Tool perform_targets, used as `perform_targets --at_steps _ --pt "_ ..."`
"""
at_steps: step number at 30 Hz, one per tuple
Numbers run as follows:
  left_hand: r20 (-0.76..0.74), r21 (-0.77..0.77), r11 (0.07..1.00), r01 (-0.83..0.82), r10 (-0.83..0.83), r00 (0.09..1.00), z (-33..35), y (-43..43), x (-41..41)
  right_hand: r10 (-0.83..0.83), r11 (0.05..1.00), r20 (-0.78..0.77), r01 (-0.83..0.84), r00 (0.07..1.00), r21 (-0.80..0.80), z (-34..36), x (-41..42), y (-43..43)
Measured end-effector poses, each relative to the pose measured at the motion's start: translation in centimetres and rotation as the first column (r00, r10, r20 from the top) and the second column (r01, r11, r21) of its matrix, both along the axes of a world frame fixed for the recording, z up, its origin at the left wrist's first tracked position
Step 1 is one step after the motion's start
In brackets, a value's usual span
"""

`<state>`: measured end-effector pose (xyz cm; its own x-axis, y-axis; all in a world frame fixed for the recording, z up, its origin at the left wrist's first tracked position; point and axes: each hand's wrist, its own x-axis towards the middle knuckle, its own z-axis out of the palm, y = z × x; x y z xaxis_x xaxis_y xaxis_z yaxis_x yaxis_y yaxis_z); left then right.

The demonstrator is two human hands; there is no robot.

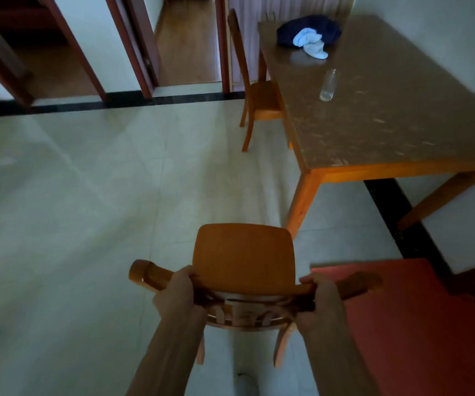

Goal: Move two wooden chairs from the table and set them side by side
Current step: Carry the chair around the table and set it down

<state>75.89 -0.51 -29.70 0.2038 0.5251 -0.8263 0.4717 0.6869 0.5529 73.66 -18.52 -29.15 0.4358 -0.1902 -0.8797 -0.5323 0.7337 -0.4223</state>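
Surface [373, 124]: a brown mottled top on orange wooden legs, at the right of the room. On it lie a dark blue cloth [307, 30] with a pale blue cloth [310, 44] touching its near edge, and, well apart, an upright clear bottle [327, 85]. Floor [87, 195]: pale tiles with a black border strip; a chair [259, 101] stands on it, tucked against the surface's left side, and a red mat [416, 324] lies at lower right.

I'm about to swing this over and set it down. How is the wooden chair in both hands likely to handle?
The held chair looks like rigid solid wood, so it should not flex. It is probably fairly heavy, which fits the left hand and right hand both gripping its top rail. The seat and legs hang off that rail, so it may swing or tilt as you turn.
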Motion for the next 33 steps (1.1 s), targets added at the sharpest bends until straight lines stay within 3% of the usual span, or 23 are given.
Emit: perform_targets --at_steps 4,16,22,33 --pt "0.011 -0.005 0.997 0.081 -0.081 0.997 0.6 6.4 7.2 -0.091 0.996 -0.047 0.091 0.995 -0.004 0.6 6.3 6.2" --pt "0.091 -0.031 0.906 0.421 -0.417 0.904 0.3 24.4 33.5 -0.391 0.92 0.022 0.392 0.92 -0.018 0.0 27.6 26.1" --pt "0.049 -0.023 0.768 0.64 -0.639 0.768 -0.2 29.1 47.9 -0.563 0.827 -0.006 0.562 0.827 -0.007 -1.5 39.2 32.7" --pt "0.082 -0.026 0.541 0.841 -0.837 0.541 -1.5 38.2 68.5 -0.781 0.624 -0.019 0.781 0.624 -0.024 -3.3 56.9 45.6"
